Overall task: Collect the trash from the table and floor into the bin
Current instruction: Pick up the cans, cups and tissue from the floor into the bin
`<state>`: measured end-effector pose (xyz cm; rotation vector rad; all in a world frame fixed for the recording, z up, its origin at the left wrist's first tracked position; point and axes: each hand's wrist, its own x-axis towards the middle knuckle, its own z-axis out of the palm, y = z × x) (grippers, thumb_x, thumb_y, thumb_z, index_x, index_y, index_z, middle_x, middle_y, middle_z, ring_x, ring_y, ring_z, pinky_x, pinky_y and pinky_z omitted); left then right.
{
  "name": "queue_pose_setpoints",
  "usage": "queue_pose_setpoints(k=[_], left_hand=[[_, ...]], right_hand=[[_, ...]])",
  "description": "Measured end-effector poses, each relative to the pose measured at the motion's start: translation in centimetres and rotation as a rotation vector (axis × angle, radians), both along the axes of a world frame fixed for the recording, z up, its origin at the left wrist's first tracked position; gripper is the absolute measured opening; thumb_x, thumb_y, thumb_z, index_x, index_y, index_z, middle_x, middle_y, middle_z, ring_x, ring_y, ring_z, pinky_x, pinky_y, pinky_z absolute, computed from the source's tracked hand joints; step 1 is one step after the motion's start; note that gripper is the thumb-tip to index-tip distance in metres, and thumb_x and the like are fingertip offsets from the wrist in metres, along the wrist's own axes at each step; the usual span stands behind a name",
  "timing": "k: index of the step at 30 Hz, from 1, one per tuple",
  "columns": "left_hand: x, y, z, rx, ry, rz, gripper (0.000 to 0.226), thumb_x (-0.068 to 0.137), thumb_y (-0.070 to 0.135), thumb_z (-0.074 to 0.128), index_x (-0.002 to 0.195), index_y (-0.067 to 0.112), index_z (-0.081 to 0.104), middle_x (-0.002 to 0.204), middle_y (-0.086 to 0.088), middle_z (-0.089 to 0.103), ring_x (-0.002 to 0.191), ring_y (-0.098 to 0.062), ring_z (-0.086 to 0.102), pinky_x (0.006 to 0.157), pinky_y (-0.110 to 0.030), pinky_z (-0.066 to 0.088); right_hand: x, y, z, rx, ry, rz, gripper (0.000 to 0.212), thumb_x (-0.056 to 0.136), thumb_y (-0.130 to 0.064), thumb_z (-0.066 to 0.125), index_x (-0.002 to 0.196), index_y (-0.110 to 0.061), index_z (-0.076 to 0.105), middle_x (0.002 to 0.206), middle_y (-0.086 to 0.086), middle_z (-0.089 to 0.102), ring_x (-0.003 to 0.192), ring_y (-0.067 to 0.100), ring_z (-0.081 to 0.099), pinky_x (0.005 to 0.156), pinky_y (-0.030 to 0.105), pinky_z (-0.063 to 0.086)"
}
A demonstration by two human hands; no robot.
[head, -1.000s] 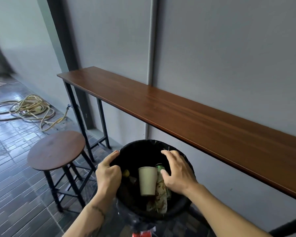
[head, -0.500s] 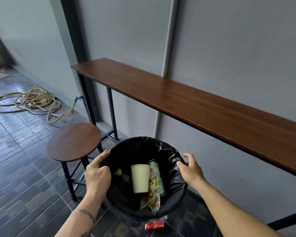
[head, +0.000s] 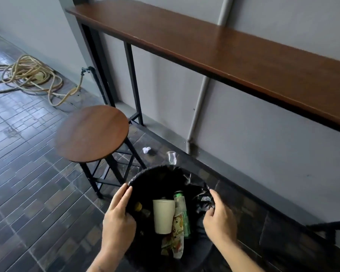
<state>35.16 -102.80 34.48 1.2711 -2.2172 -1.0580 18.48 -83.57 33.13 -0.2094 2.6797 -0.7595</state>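
A person's two hands held a black-lined bin point(head: 165, 173) by its rim above a dark tiled floor point(head: 28, 173), beside a long wooden counter point(head: 224, 48) fixed along a grey wall. The left hand point(head: 119, 222) gripped the bin's left rim, fingers laid along the outside edge and thumb hooked over the liner; the right hand point(head: 220, 220) pinched the bunched plastic liner at the right rim. The two-handed hold, taken at opposite edges, appeared meant to carry the bin level toward the remaining litter.

Inside the bin lay a pale paper cup point(head: 163, 215), on its side with its mouth toward the far rim, touching a printed snack wrapper point(head: 177, 230) and a green bottle point(head: 182, 203) just beside it; a small yellowish item near the left wall was too dim to identify.

Still uncollected on the floor, just beyond the bin's far rim, were a crumpled white paper point(head: 146, 149) and a clear glass jar point(head: 171, 157), standing between the stool point(head: 91, 132) and the wall. A coiled hose point(head: 28, 75) lay well apart, near the floor's far left edge.
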Motion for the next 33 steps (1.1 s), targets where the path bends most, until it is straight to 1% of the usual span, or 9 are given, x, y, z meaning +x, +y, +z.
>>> queue_pose_setpoints(k=[4,7,10,14,16,19,21,28,33], left_hand=[[0.5,-0.9,-15.8,-0.144,-0.056,-0.044,0.072,0.061,-0.014,0.043,0.123,0.012,0.069,0.143,-0.001,0.054,0.123,0.005,0.049,0.094,0.0,0.033],[0.0,-1.0,-26.4,-0.018,-0.174,0.021,0.077,0.06,-0.026,0.052,0.126,0.01,0.068,0.145,0.003,0.051,0.121,-0.011,0.057,0.095,-0.013,0.039],[-1.2,-1.4,-35.1,0.009,-0.241,0.049,0.079,0.063,-0.024,0.053,0.134,0.01,0.062,0.151,0.003,0.047,0.121,-0.027,0.059,0.098,-0.033,0.042],[-2.8,-3.7,-43.8,-0.055,-0.228,0.023,0.076,0.065,-0.022,0.049,0.134,0.008,0.061,0.152,-0.002,0.046,0.126,-0.029,0.055,0.104,-0.032,0.035],[-3.9,-5.2,-46.1,-0.112,-0.185,0.019,0.075,0.066,-0.022,0.047,0.134,0.007,0.061,0.152,-0.004,0.045,0.128,-0.029,0.053,0.105,-0.033,0.035],[-6.0,-7.8,-48.4,-0.183,-0.088,0.003,0.068,0.071,-0.011,0.041,0.132,0.008,0.062,0.152,-0.004,0.045,0.129,-0.029,0.053,0.108,-0.036,0.036],[-7.6,-9.6,-49.4,-0.216,-0.033,0.004,0.067,0.071,-0.003,0.036,0.132,0.011,0.062,0.152,-0.002,0.045,0.129,-0.026,0.052,0.109,-0.033,0.035],[-12.0,-14.1,-50.9,-0.196,0.019,0.099,0.07,0.069,-0.011,0.044,0.131,0.015,0.063,0.151,0.006,0.044,0.132,-0.022,0.048,0.108,-0.023,0.027],[-12.0,-17.6,-50.9,-0.125,-0.064,0.055,0.072,0.063,0.012,0.045,0.132,0.022,0.063,0.151,0.008,0.044,0.136,-0.02,0.044,0.109,-0.024,0.024]], right_hand=[[0.7,-2.6,-14.6,-0.038,0.051,-0.037,0.074,0.083,-0.003,0.059,0.131,-0.057,0.044,0.131,0.0,0.065,0.104,0.02,0.068,0.073,0.032,0.051],[-0.5,-2.9,-26.2,-0.018,-0.009,0.04,0.069,0.089,-0.002,0.055,0.141,-0.046,0.045,0.143,0.0,0.056,0.116,0.021,0.062,0.075,0.027,0.046],[-2.7,-3.4,-36.0,-0.006,-0.005,0.115,0.065,0.089,-0.002,0.053,0.144,-0.035,0.046,0.133,0.002,0.062,0.111,0.025,0.062,0.075,0.023,0.038],[-5.3,-5.3,-44.7,-0.025,0.074,0.158,0.063,0.087,-0.001,0.053,0.143,-0.029,0.049,0.13,0.005,0.064,0.111,0.029,0.059,0.077,0.003,0.018],[-6.9,-6.5,-46.8,-0.042,0.1,0.132,0.061,0.088,-0.005,0.052,0.143,-0.032,0.048,0.132,0.005,0.063,0.115,0.028,0.056,0.081,0.015,0.019],[-9.3,-8.5,-48.4,-0.114,0.136,0.168,0.06,0.09,-0.007,0.05,0.144,-0.032,0.046,0.137,0.005,0.059,0.123,0.028,0.053,0.091,0.028,0.034],[-11.1,-10.0,-48.9,-0.139,0.177,0.189,0.06,0.091,-0.006,0.05,0.145,-0.031,0.045,0.135,0.007,0.06,0.122,0.028,0.053,0.095,0.03,0.038],[-16.7,-15.7,-50.3,-0.161,0.212,0.259,0.063,0.09,-0.006,0.045,0.147,-0.032,0.043,0.136,0.006,0.06,0.122,0.028,0.054,0.101,0.037,0.042],[-19.3,-19.3,-51.1,-0.142,0.164,0.328,0.06,0.089,-0.012,0.043,0.145,-0.035,0.047,0.14,0.004,0.059,0.122,0.027,0.056,0.103,0.034,0.044]])
